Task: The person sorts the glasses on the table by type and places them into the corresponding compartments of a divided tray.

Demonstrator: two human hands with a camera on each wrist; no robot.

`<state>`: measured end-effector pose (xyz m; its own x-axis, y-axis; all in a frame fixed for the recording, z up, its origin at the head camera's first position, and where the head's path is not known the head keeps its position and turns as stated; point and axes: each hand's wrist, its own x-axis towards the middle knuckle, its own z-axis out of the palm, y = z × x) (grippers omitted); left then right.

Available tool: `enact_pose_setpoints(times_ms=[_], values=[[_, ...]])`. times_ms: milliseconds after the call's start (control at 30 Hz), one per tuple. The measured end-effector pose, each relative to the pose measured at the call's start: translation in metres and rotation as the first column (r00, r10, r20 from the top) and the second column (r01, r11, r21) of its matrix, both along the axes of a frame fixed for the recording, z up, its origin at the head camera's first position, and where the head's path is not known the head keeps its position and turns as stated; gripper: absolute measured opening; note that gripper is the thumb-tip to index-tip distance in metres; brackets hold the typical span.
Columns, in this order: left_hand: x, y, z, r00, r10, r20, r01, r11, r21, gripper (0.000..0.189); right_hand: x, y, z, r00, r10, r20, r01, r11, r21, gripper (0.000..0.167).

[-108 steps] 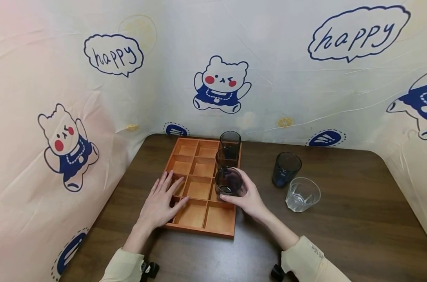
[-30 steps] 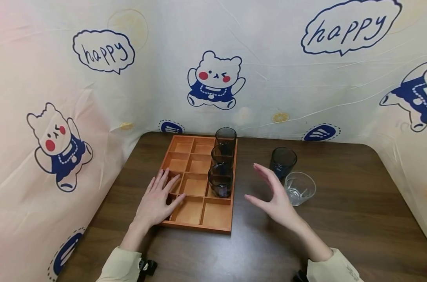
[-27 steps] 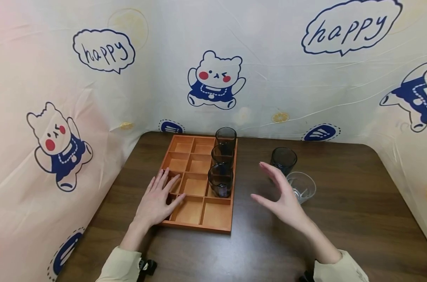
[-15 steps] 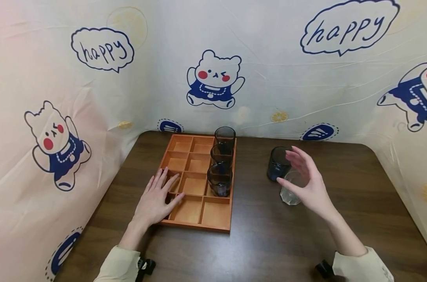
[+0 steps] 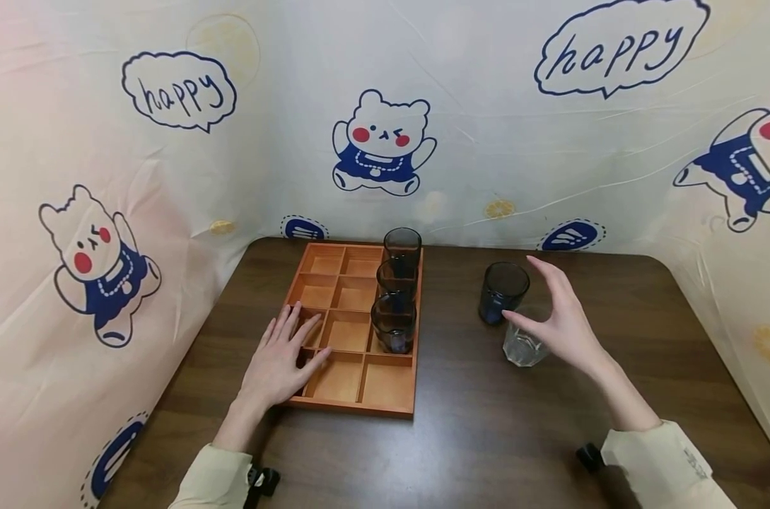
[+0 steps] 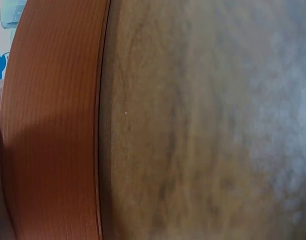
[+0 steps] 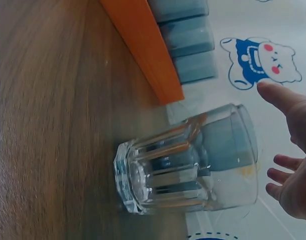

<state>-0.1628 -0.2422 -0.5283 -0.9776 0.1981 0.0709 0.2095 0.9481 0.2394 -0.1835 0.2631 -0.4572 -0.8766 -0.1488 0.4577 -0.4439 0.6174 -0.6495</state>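
My left hand (image 5: 276, 364) rests with spread fingers on the left side of a wooden compartment tray (image 5: 387, 413). Beyond the clear faceted glass (image 5: 523, 348), which stands upright on the table, is a dark tinted glass (image 5: 496, 297). Over the clear glass, my right hand (image 5: 569, 322) is held with thumb and fingers wide apart, hiding part of its rim in the head view. From the right wrist, the clear glass (image 7: 183, 170) shows whole, with the hand's fingers (image 7: 288, 105) apart from its rim.
Three dark glasses, the nearest one (image 5: 394, 325) included, stand in the tray's right column. The tray's side wall (image 6: 53, 120) fills the left of the left wrist view. A printed cloth (image 5: 486, 141) hangs behind the dark wooden table (image 5: 461, 438).
My right hand set the third dark glass in the tray, let go, and moved right to the clear glass. My left hand stays on the tray. The head view has shifted slightly.
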Motion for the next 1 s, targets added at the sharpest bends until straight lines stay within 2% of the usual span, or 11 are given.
enact_pose_setpoints(times_ms=[200, 467, 767, 867, 1000], values=[[0.000, -0.001, 0.000, 1.000, 0.002, 0.000, -0.002, 1.000, 0.002, 0.084, -0.010, 0.003, -0.001, 0.996, 0.015, 0.082, -0.017, 1.000, 0.025, 0.104], [0.000, -0.001, -0.002, 1.000, 0.001, 0.000, -0.001, 1.000, -0.002, 0.084, -0.022, 0.003, -0.001, 0.983, 0.023, 0.181, -0.043, 0.993, 0.107, 0.105], [0.000, -0.001, -0.001, 1.000, -0.001, -0.004, 0.001, 1.000, 0.002, 0.083, -0.038, 0.004, 0.002, 0.954, 0.054, 0.294, -0.107, 0.980, 0.166, 0.115], [0.000, -0.001, -0.002, 1.000, -0.003, -0.007, 0.003, 1.000, 0.002, 0.083, -0.043, 0.004, 0.001, 0.945, 0.060, 0.322, -0.119, 0.979, 0.167, 0.117], [0.000, -0.001, -0.001, 1.000, -0.001, -0.007, 0.001, 1.000, 0.002, 0.083, -0.051, 0.005, 0.000, 0.928, 0.089, 0.361, -0.139, 0.983, 0.116, 0.118]])
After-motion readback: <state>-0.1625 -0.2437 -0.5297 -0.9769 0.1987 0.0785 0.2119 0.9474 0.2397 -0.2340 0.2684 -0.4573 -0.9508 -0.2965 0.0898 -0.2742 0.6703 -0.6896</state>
